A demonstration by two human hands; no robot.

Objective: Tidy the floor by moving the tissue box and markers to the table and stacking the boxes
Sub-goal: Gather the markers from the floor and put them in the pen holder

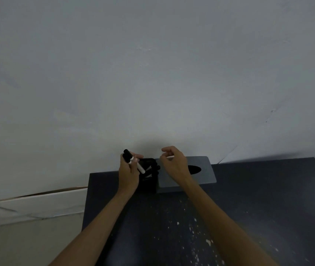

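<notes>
My left hand [128, 174] grips markers [133, 161] with black caps and white barrels, held upright above a black holder [149, 177] on the dark table [249, 198]. More markers lie in or against that holder, dim and hard to separate. A grey tissue box [204, 173] with a dark oval slot stands just right of the holder at the table's far edge. My right hand [173, 162] hovers over the tissue box's left end, fingers curled loosely with nothing in them.
A pale wall [152, 73] rises right behind the table. A white cardboard box [37, 204] sits low on the left beside the table. White flecks speckle the tabletop near me.
</notes>
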